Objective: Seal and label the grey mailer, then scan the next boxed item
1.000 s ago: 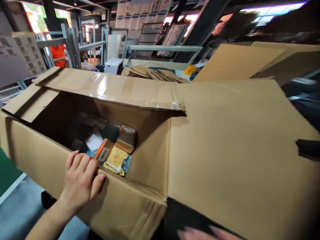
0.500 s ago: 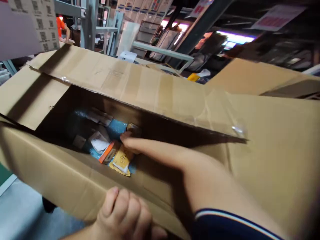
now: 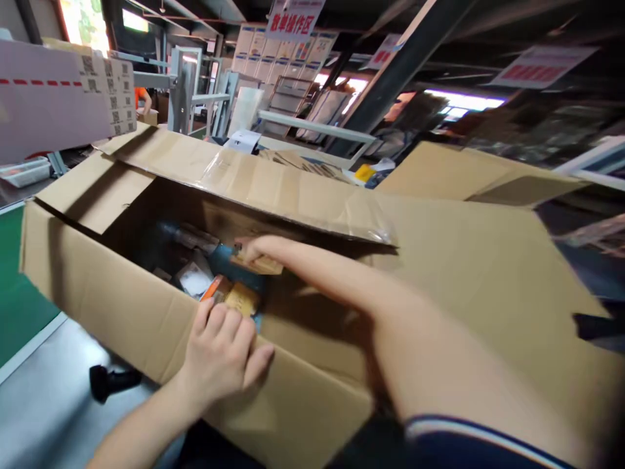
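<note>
A long cardboard box [image 3: 122, 299] lies in front of me, its top flaps partly open. My left hand [image 3: 224, 348] grips the near rim of the box, fingers hooked over the edge. Deep inside, my right hand [image 3: 252, 251] is closed on a small brown package [image 3: 266, 265], raised over the other items. Beneath it lie a yellow packet [image 3: 243, 298], an orange-edged small box [image 3: 215, 288], a white packet [image 3: 194, 281] and blue plastic wrap [image 3: 225, 258]. The far left corner of the inside is dark.
A black handheld scanner [image 3: 110, 383] rests on the grey table [image 3: 63, 404] at the left. Behind stand a carton with printed labels [image 3: 58, 98], metal frames [image 3: 317, 124] and another open carton [image 3: 439, 170]. A person in orange [image 3: 141, 98] is far off.
My right hand has lifted the small brown package off the other items. The view has tilted up and back, showing more of the box's outside and my left hand.
</note>
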Demonstrator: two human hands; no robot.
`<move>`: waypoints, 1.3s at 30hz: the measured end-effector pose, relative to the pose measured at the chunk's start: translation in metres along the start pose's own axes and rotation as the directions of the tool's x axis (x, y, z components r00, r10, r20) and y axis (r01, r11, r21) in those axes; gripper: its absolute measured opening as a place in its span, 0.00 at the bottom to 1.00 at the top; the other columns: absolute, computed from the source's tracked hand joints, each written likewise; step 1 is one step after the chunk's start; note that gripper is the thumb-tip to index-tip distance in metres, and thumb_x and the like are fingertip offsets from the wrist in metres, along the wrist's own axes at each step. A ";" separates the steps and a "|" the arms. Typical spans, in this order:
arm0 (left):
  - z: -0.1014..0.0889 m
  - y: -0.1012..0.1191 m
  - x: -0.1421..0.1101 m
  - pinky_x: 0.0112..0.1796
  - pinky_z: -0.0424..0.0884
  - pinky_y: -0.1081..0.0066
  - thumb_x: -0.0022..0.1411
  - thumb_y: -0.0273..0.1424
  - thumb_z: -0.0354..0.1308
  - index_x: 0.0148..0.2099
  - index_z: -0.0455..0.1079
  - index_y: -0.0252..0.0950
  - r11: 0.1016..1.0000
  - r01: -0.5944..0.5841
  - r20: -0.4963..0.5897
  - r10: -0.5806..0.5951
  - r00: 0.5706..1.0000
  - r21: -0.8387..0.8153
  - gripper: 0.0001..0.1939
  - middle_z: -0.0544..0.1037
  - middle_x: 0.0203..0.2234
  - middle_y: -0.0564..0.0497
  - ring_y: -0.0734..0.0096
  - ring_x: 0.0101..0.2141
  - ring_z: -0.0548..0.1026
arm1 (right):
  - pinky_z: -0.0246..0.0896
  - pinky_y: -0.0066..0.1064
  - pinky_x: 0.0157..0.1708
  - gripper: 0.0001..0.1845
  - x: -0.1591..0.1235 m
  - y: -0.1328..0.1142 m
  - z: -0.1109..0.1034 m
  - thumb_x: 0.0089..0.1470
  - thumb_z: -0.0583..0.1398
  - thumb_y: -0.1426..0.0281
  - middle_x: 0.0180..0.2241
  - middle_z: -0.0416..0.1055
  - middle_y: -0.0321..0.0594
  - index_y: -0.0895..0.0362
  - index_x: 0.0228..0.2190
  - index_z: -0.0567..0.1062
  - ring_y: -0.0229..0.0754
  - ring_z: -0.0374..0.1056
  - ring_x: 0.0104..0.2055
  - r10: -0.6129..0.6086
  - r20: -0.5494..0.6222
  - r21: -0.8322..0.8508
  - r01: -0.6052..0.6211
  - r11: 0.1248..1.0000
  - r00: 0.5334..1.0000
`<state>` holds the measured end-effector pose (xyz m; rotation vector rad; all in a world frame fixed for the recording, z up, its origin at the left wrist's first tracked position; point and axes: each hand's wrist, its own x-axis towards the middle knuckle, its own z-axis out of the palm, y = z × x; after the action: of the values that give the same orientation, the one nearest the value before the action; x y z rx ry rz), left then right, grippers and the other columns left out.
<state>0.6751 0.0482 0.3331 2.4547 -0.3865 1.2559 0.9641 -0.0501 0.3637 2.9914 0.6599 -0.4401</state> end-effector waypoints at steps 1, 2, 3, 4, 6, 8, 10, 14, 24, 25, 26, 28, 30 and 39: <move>0.002 -0.001 0.003 0.61 0.65 0.56 0.71 0.42 0.56 0.43 0.75 0.40 1.000 -0.002 0.023 0.002 1.000 0.000 0.12 0.81 0.36 0.48 0.58 0.44 0.77 | 0.75 0.48 0.53 0.48 -0.018 0.001 -0.022 0.32 0.74 0.77 0.54 0.79 0.54 0.56 0.59 0.75 0.63 0.77 0.53 -0.041 0.023 -0.041 0.041 0.998 0.999; 0.004 -0.003 0.007 0.63 0.64 0.55 0.72 0.42 0.56 0.47 0.75 0.40 1.000 -0.001 0.048 0.001 0.999 -0.007 0.12 0.83 0.40 0.47 0.57 0.47 0.77 | 0.75 0.48 0.54 0.54 -0.040 0.002 -0.043 0.33 0.74 0.74 0.58 0.76 0.56 0.57 0.64 0.69 0.64 0.77 0.55 -0.096 0.006 -0.077 0.096 0.992 0.995; 0.007 -0.004 0.012 0.65 0.63 0.54 0.72 0.41 0.56 0.50 0.75 0.40 1.000 0.006 0.073 -0.005 0.997 -0.017 0.13 0.83 0.44 0.46 0.56 0.52 0.76 | 0.75 0.48 0.54 0.58 -0.067 0.003 -0.062 0.35 0.73 0.72 0.61 0.73 0.58 0.59 0.68 0.62 0.64 0.76 0.57 -0.171 -0.060 -0.103 0.164 0.981 0.984; 0.010 -0.006 0.018 0.67 0.61 0.53 0.73 0.41 0.56 0.54 0.74 0.39 0.999 0.016 0.098 -0.013 0.995 -0.031 0.15 0.83 0.48 0.45 0.55 0.56 0.75 | 0.74 0.48 0.55 0.60 -0.097 0.005 -0.077 0.37 0.72 0.70 0.63 0.70 0.60 0.60 0.70 0.57 0.64 0.75 0.58 -0.261 -0.165 -0.128 0.242 0.962 0.951; 0.015 -0.008 0.030 0.69 0.60 0.49 0.74 0.40 0.55 0.59 0.73 0.38 0.997 0.048 0.147 -0.038 0.988 -0.060 0.18 0.81 0.53 0.42 0.52 0.62 0.72 | 0.74 0.49 0.57 0.61 -0.164 0.008 -0.097 0.40 0.70 0.70 0.66 0.66 0.59 0.59 0.71 0.51 0.62 0.73 0.61 -0.443 -0.417 -0.196 0.398 0.896 0.794; 0.017 -0.009 0.039 0.70 0.59 0.43 0.73 0.39 0.55 0.61 0.72 0.35 0.989 0.091 0.188 -0.069 0.980 -0.112 0.20 0.79 0.58 0.39 0.48 0.66 0.70 | 0.74 0.52 0.58 0.59 -0.229 0.009 -0.100 0.43 0.68 0.72 0.66 0.66 0.56 0.55 0.72 0.49 0.62 0.71 0.63 -0.573 -0.609 -0.315 0.495 0.810 0.548; 0.013 -0.004 0.038 0.70 0.58 0.39 0.71 0.38 0.58 0.62 0.72 0.34 0.963 0.142 0.206 -0.094 0.974 -0.230 0.22 0.76 0.63 0.35 0.43 0.69 0.67 | 0.74 0.54 0.59 0.57 -0.283 0.005 -0.088 0.46 0.68 0.73 0.65 0.67 0.55 0.52 0.72 0.49 0.63 0.70 0.64 -0.618 -0.730 -0.428 0.510 0.746 0.293; -0.024 0.018 -0.009 0.66 0.68 0.43 0.68 0.42 0.62 0.63 0.71 0.40 0.672 0.310 0.153 -0.284 0.947 -0.673 0.24 0.76 0.63 0.37 0.46 0.65 0.72 | 0.76 0.55 0.58 0.56 -0.334 -0.018 -0.038 0.50 0.69 0.73 0.61 0.70 0.53 0.50 0.72 0.47 0.60 0.72 0.61 -0.531 -0.847 -0.427 0.590 0.686 0.004; -0.199 0.040 -0.141 0.31 0.83 0.64 0.47 0.48 0.76 0.58 0.55 0.47 -0.055 0.443 0.156 -0.968 0.195 -0.895 0.43 0.76 0.50 0.49 0.61 0.41 0.82 | 0.74 0.55 0.60 0.47 -0.325 -0.175 0.109 0.50 0.66 0.81 0.60 0.71 0.48 0.46 0.66 0.57 0.52 0.71 0.62 -0.541 -0.780 -0.515 0.814 0.268 -0.314; -0.215 0.040 -0.153 0.32 0.83 0.63 0.46 0.45 0.76 0.55 0.56 0.46 -0.059 0.455 0.144 -0.978 0.154 -0.888 0.41 0.76 0.48 0.51 0.62 0.40 0.82 | 0.73 0.56 0.61 0.45 -0.327 -0.190 0.121 0.50 0.65 0.80 0.60 0.69 0.48 0.46 0.65 0.60 0.53 0.70 0.63 -0.560 -0.768 -0.512 0.822 0.249 -0.309; -0.231 0.042 -0.166 0.33 0.83 0.63 0.45 0.43 0.76 0.53 0.57 0.45 -0.062 0.458 0.135 -0.983 0.128 -0.887 0.39 0.76 0.46 0.52 0.64 0.38 0.82 | 0.72 0.56 0.62 0.43 -0.329 -0.204 0.133 0.51 0.65 0.80 0.61 0.68 0.49 0.45 0.65 0.63 0.54 0.69 0.63 -0.583 -0.760 -0.493 0.839 0.232 -0.286; -0.257 0.051 -0.192 0.35 0.83 0.62 0.44 0.39 0.74 0.52 0.59 0.44 -0.066 0.445 0.115 -0.990 0.085 -0.893 0.36 0.77 0.44 0.54 0.67 0.36 0.81 | 0.73 0.56 0.62 0.44 -0.333 -0.228 0.153 0.51 0.63 0.79 0.60 0.67 0.51 0.47 0.67 0.63 0.56 0.69 0.63 -0.625 -0.750 -0.417 0.887 0.196 -0.215; -0.274 0.063 -0.214 0.37 0.83 0.63 0.43 0.35 0.73 0.52 0.60 0.43 -0.057 0.431 0.076 -0.997 0.027 -0.900 0.35 0.78 0.44 0.54 0.69 0.35 0.81 | 0.74 0.55 0.61 0.49 -0.337 -0.249 0.169 0.50 0.62 0.78 0.60 0.66 0.54 0.51 0.71 0.58 0.58 0.68 0.62 -0.654 -0.739 -0.332 0.932 0.145 -0.161; -0.268 0.088 -0.259 0.40 0.82 0.63 0.43 0.32 0.72 0.54 0.64 0.43 0.073 0.452 -0.171 -0.968 -0.182 -0.889 0.36 0.79 0.46 0.52 0.66 0.42 0.81 | 0.65 0.58 0.69 0.62 -0.325 -0.282 0.213 0.47 0.64 0.77 0.69 0.56 0.60 0.54 0.76 0.41 0.61 0.56 0.72 -0.873 -0.486 0.115 0.993 -0.024 0.036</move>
<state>0.2996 0.1045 0.2829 0.7386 0.9279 1.1224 0.5073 0.0520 0.2567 2.1727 3.1130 -0.1136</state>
